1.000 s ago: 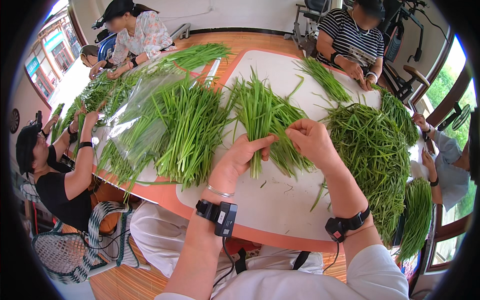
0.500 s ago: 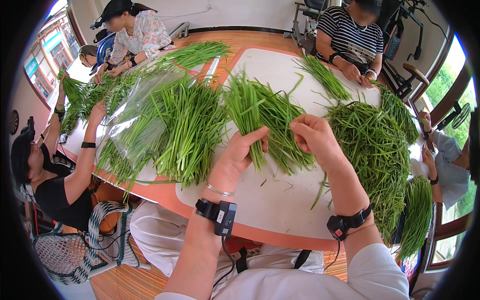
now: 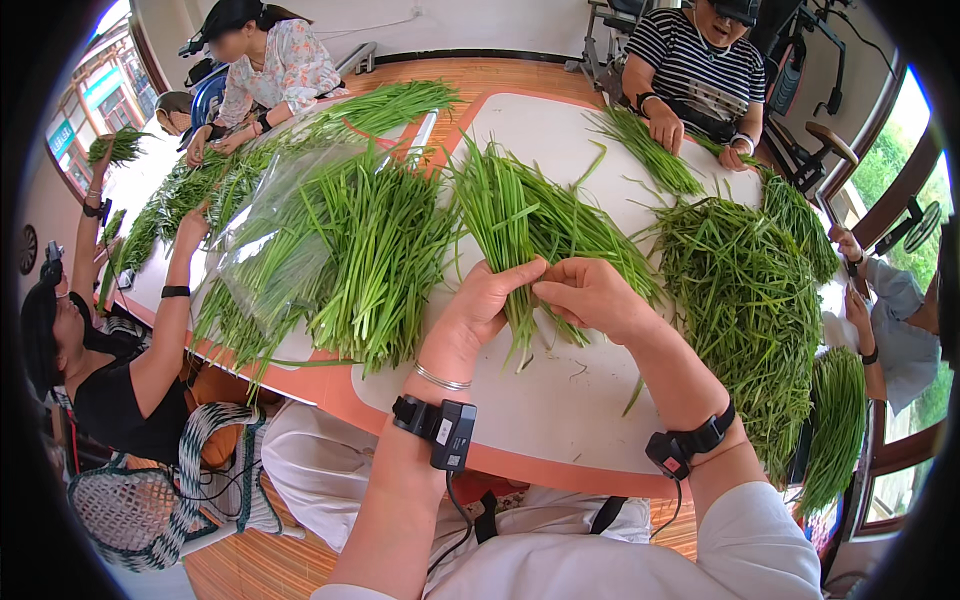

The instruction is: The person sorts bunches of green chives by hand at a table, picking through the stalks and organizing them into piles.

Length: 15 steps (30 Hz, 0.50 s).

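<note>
My left hand (image 3: 487,302) is closed around a bunch of garlic chives (image 3: 500,215) above the white tabletop, leaf ends pointing away from me and stalk ends hanging below the fingers. Close beside it, my right hand (image 3: 597,300) is pinched at the right edge of that bunch; what sits between its fingertips is too small to tell. Another loose bunch of chives (image 3: 590,235) lies on the table just behind my right hand. To the left of the held bunch rests a thick heap of cut chives (image 3: 385,265), partly covered by a clear plastic sheet (image 3: 265,245).
At the right stands a big tangled pile of chives (image 3: 740,330), with a neat bundle (image 3: 835,430) past it. A smaller bunch (image 3: 650,150) lies before a person in stripes (image 3: 690,70). Other people sit around the white table (image 3: 500,430), which has an orange border.
My right hand has come left and down to the held bunch, which now fans out wider. The striped-shirt person's hands have separated. At far left, a person has raised a handful of chives.
</note>
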Each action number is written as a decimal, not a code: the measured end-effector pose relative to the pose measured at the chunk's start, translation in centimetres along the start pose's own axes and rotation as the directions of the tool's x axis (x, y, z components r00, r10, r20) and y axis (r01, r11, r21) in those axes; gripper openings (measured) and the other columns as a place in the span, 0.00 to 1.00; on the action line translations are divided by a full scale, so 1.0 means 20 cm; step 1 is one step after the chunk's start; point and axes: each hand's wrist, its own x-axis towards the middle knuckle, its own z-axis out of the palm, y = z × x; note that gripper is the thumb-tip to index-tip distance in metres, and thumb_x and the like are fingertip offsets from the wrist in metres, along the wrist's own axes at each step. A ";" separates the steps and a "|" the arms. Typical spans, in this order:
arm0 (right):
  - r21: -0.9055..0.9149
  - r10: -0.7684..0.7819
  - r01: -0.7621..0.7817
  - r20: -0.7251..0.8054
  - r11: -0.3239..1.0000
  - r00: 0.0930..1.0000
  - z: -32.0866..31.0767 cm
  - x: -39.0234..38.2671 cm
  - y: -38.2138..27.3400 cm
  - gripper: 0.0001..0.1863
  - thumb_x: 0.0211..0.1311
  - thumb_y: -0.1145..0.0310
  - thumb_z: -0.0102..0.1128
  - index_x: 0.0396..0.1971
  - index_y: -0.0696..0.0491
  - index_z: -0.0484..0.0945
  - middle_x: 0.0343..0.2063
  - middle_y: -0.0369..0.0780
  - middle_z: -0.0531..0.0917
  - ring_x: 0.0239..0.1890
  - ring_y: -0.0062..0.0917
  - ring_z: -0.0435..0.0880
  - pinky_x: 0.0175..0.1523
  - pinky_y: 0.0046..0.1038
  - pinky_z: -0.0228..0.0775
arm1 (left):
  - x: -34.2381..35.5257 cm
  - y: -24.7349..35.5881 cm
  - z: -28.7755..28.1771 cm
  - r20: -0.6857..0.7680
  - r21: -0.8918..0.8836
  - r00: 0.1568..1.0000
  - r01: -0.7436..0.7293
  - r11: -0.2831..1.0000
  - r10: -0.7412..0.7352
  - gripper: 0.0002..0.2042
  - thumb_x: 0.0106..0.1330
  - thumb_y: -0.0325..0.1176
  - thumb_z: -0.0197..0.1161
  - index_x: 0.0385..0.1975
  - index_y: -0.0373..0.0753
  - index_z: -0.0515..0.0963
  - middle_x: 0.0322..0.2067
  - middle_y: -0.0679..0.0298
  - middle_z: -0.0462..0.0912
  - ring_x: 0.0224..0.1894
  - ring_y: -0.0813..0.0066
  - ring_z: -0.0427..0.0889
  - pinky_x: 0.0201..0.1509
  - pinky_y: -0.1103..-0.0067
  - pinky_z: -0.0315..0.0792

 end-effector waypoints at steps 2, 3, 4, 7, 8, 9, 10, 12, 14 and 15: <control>-0.009 0.003 -0.003 -0.017 1.000 1.000 0.01 0.00 0.01 0.10 0.58 0.66 0.59 0.30 0.59 0.76 0.15 0.31 0.73 0.14 0.10 0.65 0.17 0.15 0.53 | 0.00 0.00 0.01 -0.013 0.013 1.000 -0.005 1.000 0.006 0.06 0.59 0.29 0.62 0.35 0.39 0.76 0.29 0.67 0.78 0.29 0.77 0.77 0.31 0.81 0.72; -0.046 0.022 -0.023 -0.024 0.999 0.999 0.01 0.00 0.00 0.11 0.58 0.66 0.59 0.29 0.59 0.76 0.15 0.31 0.73 0.13 0.10 0.65 0.17 0.15 0.53 | 0.00 -0.01 0.01 -0.025 0.027 1.000 -0.012 1.000 0.013 0.06 0.59 0.29 0.62 0.36 0.39 0.76 0.29 0.67 0.78 0.29 0.77 0.77 0.32 0.81 0.72; -0.082 0.040 -0.042 -0.029 0.996 0.999 0.01 0.00 0.00 0.11 0.58 0.65 0.60 0.28 0.59 0.77 0.14 0.31 0.73 0.13 0.10 0.65 0.17 0.15 0.52 | 0.00 -0.01 0.01 -0.026 0.027 1.000 -0.012 1.000 0.012 0.06 0.59 0.29 0.62 0.36 0.39 0.76 0.29 0.67 0.78 0.29 0.77 0.77 0.32 0.81 0.72; -0.076 -0.010 0.007 -0.037 0.997 0.999 0.00 -0.01 -0.03 0.12 0.58 0.65 0.59 0.25 0.60 0.77 0.16 0.33 0.75 0.14 0.12 0.67 0.19 0.16 0.57 | 0.01 -0.01 -0.02 -0.008 0.068 1.000 -0.025 0.997 0.026 0.07 0.60 0.30 0.62 0.36 0.39 0.76 0.28 0.66 0.78 0.30 0.76 0.78 0.33 0.79 0.73; -0.074 -0.007 0.004 -0.039 0.997 0.999 -0.02 -0.01 -0.03 0.12 0.58 0.65 0.59 0.25 0.60 0.77 0.16 0.33 0.75 0.14 0.12 0.67 0.19 0.16 0.57 | 0.02 -0.01 -0.05 0.027 0.060 1.000 -0.009 0.998 0.007 0.07 0.60 0.30 0.62 0.36 0.39 0.76 0.29 0.66 0.78 0.30 0.75 0.78 0.34 0.78 0.73; -0.010 -0.017 0.016 -0.102 1.000 0.995 -0.03 -0.01 -0.04 0.11 0.58 0.66 0.59 0.25 0.60 0.76 0.16 0.33 0.75 0.13 0.11 0.66 0.18 0.15 0.54 | 0.03 -0.02 -0.07 0.061 0.053 0.998 0.007 0.999 -0.010 0.07 0.60 0.30 0.61 0.36 0.38 0.76 0.29 0.66 0.79 0.31 0.74 0.78 0.34 0.77 0.74; 0.054 -0.026 0.036 -0.164 0.998 0.986 -0.04 -0.01 -0.06 0.10 0.58 0.67 0.59 0.26 0.59 0.76 0.15 0.32 0.74 0.13 0.11 0.65 0.17 0.15 0.52 | 0.03 -0.02 -0.06 0.061 0.055 0.998 0.007 0.998 -0.010 0.07 0.60 0.30 0.61 0.36 0.38 0.76 0.29 0.66 0.79 0.31 0.74 0.78 0.34 0.77 0.74; 0.113 -0.024 0.045 -0.179 0.993 0.984 -0.05 -0.02 -0.08 0.10 0.58 0.67 0.59 0.25 0.59 0.76 0.16 0.33 0.75 0.13 0.11 0.66 0.16 0.15 0.52 | 0.01 -0.01 -0.05 0.129 0.071 0.990 0.045 0.996 -0.053 0.10 0.58 0.30 0.63 0.38 0.36 0.75 0.31 0.64 0.79 0.30 0.74 0.77 0.33 0.80 0.71; 0.173 -0.019 0.055 -0.203 0.983 0.979 -0.06 -0.01 -0.07 0.10 0.59 0.67 0.59 0.25 0.59 0.75 0.16 0.33 0.75 0.13 0.11 0.66 0.16 0.14 0.52 | -0.02 0.00 0.02 0.125 0.082 0.989 0.071 0.994 -0.081 0.10 0.58 0.30 0.63 0.38 0.36 0.75 0.30 0.64 0.78 0.29 0.74 0.77 0.33 0.79 0.71; 0.141 -0.038 0.070 -0.220 0.988 0.975 -0.06 0.00 -0.05 0.10 0.59 0.67 0.58 0.26 0.60 0.76 0.17 0.33 0.76 0.13 0.11 0.67 0.17 0.15 0.55 | -0.02 0.00 0.04 0.117 0.091 0.988 0.095 0.991 -0.105 0.09 0.59 0.30 0.62 0.38 0.36 0.75 0.29 0.64 0.78 0.28 0.74 0.76 0.32 0.78 0.71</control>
